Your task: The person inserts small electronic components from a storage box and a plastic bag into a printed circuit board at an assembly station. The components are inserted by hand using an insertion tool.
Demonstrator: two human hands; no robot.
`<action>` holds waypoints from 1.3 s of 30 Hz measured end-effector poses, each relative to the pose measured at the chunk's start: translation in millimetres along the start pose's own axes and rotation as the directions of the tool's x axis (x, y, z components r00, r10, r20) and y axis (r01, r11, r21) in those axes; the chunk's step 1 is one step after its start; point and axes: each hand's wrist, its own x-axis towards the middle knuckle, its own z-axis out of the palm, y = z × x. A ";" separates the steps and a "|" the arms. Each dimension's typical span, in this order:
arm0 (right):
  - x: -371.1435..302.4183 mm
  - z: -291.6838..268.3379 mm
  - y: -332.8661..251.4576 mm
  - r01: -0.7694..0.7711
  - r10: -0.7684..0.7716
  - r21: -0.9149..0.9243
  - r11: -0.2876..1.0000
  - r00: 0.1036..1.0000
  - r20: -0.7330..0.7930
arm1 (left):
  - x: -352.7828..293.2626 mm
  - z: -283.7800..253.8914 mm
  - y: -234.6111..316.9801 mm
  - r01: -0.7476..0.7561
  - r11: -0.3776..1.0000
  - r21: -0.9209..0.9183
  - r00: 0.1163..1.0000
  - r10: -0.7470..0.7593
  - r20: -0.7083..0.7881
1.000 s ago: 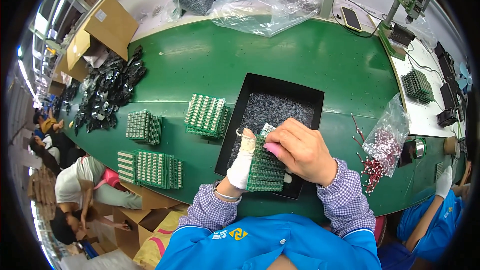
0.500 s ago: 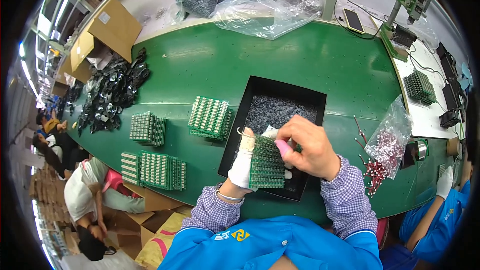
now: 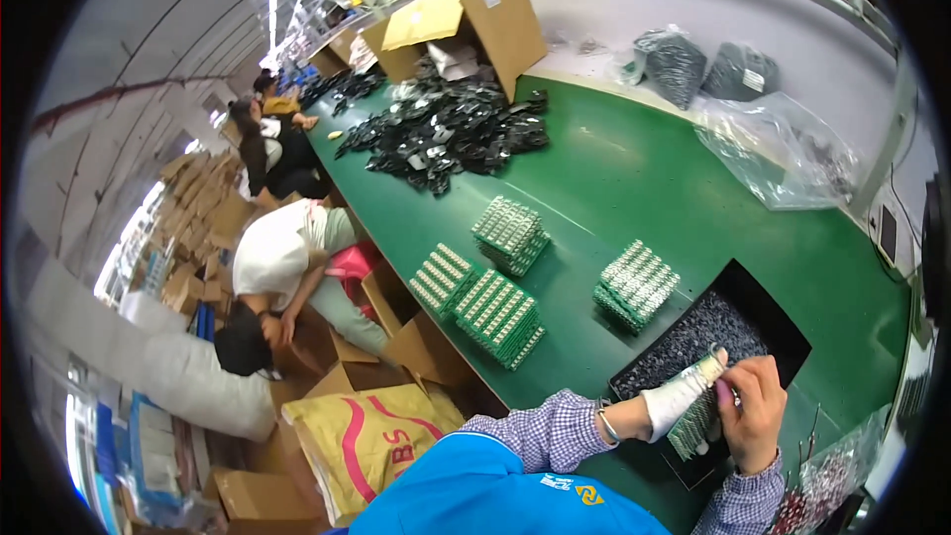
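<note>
My left hand [image 3: 679, 402], in a white glove with the fingertips showing, grips a green circuit board panel [image 3: 691, 429] tilted over a black tray [image 3: 785, 337]. Close against the panel's upper right edge is my right hand [image 3: 758, 416], its thumb and fingers pinched together. The thumb wears a pink finger cot. Whatever lies in that pinch is too small to make out. Many small dark parts [image 3: 679, 342] cover the tray's bottom. Left of the tray stands a stack of green circuit board panels [image 3: 636, 287].
More panel stacks [image 3: 500, 319] stand farther left on the green table [image 3: 594, 154]. Beyond them lie a heap of black plastic pieces [image 3: 446, 139] and a cardboard box [image 3: 505, 30]. Bagged red-black wires [image 3: 832, 471] are at lower right. A person [image 3: 282, 253] leans beside the table's left edge.
The view has swung left, so the table and my hands now appear farther right and lower. My left hand still grips the panel, and my right hand stays pinched at its edge.
</note>
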 end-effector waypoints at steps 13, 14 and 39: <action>-3.8 8.6 -2.1 -0.274 0.266 0.141 0.951 0.961 0.071 | 4.9 -8.3 1.4 0.087 0.989 -0.117 0.986 -0.069 0.149; -3.8 8.6 -1.6 -0.263 0.255 0.131 0.956 0.964 0.074 | 4.7 -7.5 1.4 0.081 0.991 -0.104 0.989 -0.067 0.129; -3.0 17.4 4.9 -0.140 0.149 -0.085 0.986 0.984 0.103 | -1.1 -13.1 1.2 -0.291 0.946 0.141 0.957 0.289 0.034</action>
